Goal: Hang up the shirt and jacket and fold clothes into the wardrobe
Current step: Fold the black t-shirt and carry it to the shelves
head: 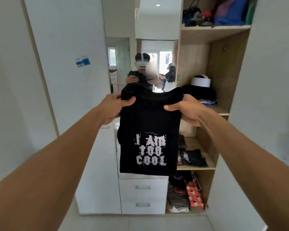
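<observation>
A black T-shirt (148, 120) with white lettering hangs folded into a narrow strip in front of me, held up at chest height. My left hand (114, 108) grips its upper left corner and my right hand (184, 110) grips its upper right corner, thumbs on the near side. The shirt's lower edge hangs free in front of the white drawers. The open wardrobe (223, 67) stands just right of the shirt, with wooden shelves at several heights.
A mirror panel (140, 64) behind the shirt reflects me. White drawers (143, 195) sit below it. The shelves hold a dark clothes pile with a white cap (200, 81), folded garments (193, 158), bags (215, 12) on top and bundles (185, 194) at the bottom. White wardrobe doors stand open left (65, 47) and right (270, 80).
</observation>
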A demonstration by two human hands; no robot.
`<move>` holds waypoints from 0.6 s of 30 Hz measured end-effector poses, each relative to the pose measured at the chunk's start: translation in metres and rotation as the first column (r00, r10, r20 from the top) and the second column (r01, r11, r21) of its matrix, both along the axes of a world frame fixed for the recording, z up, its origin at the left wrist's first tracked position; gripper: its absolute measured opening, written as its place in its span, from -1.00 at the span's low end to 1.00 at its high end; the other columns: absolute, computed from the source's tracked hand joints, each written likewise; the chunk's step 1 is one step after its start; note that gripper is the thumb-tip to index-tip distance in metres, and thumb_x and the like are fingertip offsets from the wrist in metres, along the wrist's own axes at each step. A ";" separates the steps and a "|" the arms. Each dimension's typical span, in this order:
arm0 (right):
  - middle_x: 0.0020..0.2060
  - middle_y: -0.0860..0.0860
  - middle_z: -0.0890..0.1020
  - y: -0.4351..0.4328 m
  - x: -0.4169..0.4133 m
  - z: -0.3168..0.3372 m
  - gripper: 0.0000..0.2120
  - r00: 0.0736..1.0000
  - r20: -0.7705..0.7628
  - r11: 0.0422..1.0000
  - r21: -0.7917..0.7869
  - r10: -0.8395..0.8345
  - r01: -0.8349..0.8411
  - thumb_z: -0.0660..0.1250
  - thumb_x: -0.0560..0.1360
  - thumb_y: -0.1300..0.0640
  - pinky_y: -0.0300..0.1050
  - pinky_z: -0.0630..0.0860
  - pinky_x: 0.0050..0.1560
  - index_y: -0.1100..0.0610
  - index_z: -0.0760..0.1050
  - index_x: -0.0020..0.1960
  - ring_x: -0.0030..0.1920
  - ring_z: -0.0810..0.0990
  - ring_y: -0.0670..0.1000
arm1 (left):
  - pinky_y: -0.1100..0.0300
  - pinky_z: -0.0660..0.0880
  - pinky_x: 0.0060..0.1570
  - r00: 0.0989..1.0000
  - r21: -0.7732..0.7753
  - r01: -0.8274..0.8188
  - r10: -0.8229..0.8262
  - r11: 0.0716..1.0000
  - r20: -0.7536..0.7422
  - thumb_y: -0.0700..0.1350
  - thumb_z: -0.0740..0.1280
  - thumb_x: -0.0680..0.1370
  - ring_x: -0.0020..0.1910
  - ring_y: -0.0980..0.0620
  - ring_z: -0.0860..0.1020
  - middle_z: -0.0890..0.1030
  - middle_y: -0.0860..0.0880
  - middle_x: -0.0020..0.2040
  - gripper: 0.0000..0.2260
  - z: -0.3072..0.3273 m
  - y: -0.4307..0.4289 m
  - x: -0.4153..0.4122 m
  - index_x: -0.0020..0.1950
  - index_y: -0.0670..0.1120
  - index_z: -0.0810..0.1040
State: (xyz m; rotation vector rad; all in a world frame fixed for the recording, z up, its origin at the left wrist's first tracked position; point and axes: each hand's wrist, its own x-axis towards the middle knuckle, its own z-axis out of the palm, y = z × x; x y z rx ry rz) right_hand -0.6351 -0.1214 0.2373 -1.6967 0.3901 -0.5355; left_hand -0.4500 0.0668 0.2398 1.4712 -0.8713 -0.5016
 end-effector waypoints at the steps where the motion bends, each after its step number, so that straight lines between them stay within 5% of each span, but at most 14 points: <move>1: 0.10 0.13 0.72 -0.016 -0.009 0.000 -0.62 0.999 -0.022 0.999 -0.037 -0.035 0.034 0.44 0.46 0.43 -0.03 0.60 0.18 0.31 0.56 0.26 0.13 0.70 0.10 | 0.14 0.61 0.05 1.000 0.004 0.006 -0.006 1.000 -0.011 -0.12 0.46 0.52 0.09 0.01 0.67 0.72 0.01 0.07 -0.74 -0.006 -0.021 -0.003 0.19 -0.10 0.61; 6: 0.01 0.07 0.71 -0.089 -0.031 -0.009 -0.71 0.963 -0.144 0.941 -0.289 -0.227 0.178 0.58 0.36 0.23 0.08 0.53 0.28 0.16 0.59 0.03 0.07 0.65 0.07 | 0.05 0.55 0.19 1.000 0.053 0.011 -0.010 0.999 -0.022 -0.05 0.48 0.51 0.15 -0.04 0.64 0.70 -0.03 0.11 -0.74 -0.033 -0.114 -0.013 0.18 -0.07 0.62; 11: 0.01 0.04 0.72 -0.156 -0.029 -0.039 -0.78 0.920 -0.198 0.915 -0.295 -0.339 0.274 0.53 0.43 0.26 0.14 0.57 0.26 0.09 0.62 0.03 0.08 0.68 0.08 | 0.00 0.52 0.26 1.000 0.117 0.020 -0.017 0.993 -0.024 -0.03 0.49 0.51 0.10 -0.04 0.65 0.71 -0.01 0.07 -0.86 -0.062 -0.195 -0.012 0.05 0.03 0.66; 15: -0.04 0.01 0.68 -0.203 -0.020 -0.075 -0.80 0.871 -0.225 0.888 -0.262 -0.436 0.377 0.47 0.50 0.27 0.05 0.58 0.20 0.02 0.52 -0.07 0.01 0.65 0.04 | 0.20 0.40 0.09 0.999 0.155 0.039 -0.037 0.987 -0.017 -0.01 0.45 0.55 -0.14 0.18 0.54 0.65 0.06 -0.03 -0.81 -0.098 -0.265 -0.001 0.14 0.00 0.64; 18: 0.09 0.02 0.67 -0.246 -0.010 -0.110 -0.75 0.853 -0.274 0.891 -0.233 -0.445 0.390 0.46 0.50 0.30 0.04 0.56 0.23 0.05 0.56 0.11 0.12 0.63 0.07 | 0.34 0.37 -0.08 0.997 0.178 0.076 -0.076 0.981 -0.006 -0.01 0.42 0.57 -0.11 0.21 0.52 0.63 0.07 -0.04 -0.79 -0.136 -0.316 0.010 0.18 0.00 0.62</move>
